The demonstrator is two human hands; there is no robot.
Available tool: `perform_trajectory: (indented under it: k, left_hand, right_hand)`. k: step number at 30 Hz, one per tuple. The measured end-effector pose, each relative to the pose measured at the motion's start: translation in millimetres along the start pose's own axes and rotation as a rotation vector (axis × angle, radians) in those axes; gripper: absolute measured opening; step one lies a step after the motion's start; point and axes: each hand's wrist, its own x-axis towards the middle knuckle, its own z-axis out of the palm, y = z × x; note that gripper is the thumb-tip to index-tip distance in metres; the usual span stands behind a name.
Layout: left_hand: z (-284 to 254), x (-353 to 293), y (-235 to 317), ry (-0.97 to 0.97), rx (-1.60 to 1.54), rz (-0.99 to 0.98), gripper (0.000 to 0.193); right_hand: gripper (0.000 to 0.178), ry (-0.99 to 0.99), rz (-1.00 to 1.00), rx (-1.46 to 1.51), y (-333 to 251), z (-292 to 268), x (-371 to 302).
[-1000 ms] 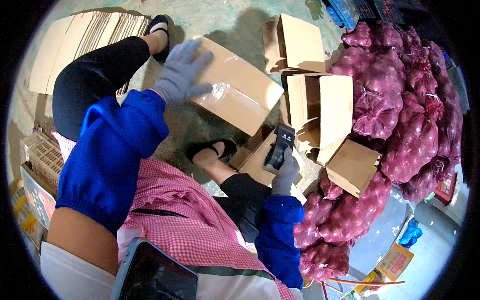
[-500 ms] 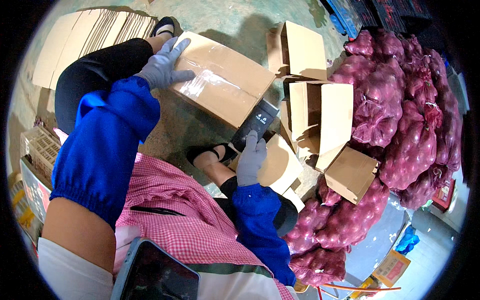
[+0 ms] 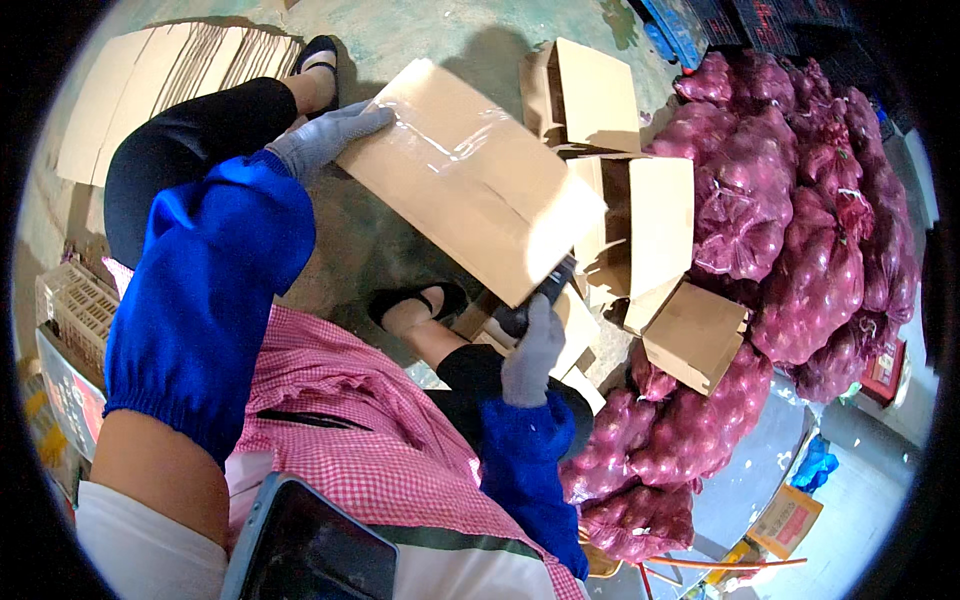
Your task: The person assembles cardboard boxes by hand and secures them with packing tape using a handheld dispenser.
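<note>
A closed brown cardboard box [image 3: 470, 180] is held tilted above the floor, with shiny clear tape across its upper face. My left hand [image 3: 330, 135], in a grey glove, grips the box at its left end. In my gloved right hand [image 3: 535, 350] is a black tape dispenser [image 3: 553, 283], at the box's near right corner. The box covers much of the dispenser, so whether its tape touches the cardboard cannot be seen.
Empty open boxes [image 3: 660, 225] stand right of the held box, with a smaller carton [image 3: 695, 335] nearby. Red mesh sacks of onions [image 3: 810, 270] are piled at the right. Flattened cardboard [image 3: 165, 90] lies far left. A phone [image 3: 315, 545] hangs at my chest.
The box has turned and tipped, its right end moving right. My right hand and the dispenser have shifted right and slightly nearer. My left hand has changed its grip on the end.
</note>
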Motion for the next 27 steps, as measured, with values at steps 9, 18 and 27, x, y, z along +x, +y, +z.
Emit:
perform_trajectory:
  k: [9,18,27]
  left_hand:
    - [180,-44,77,-0.415,0.102,0.558,0.051]
    - [203,-44,80,-0.236,0.205,0.605,0.026]
    - [-49,-73,108,0.346,0.085,0.660,0.028]
  right_hand:
    - [0.029,0.443,-0.669,-0.541,-29,-167,-74]
    - [0.052,0.630,-0.208,0.512,64,-297,-106]
    - [0.052,0.553,-0.324,0.414,48,-281,-87]
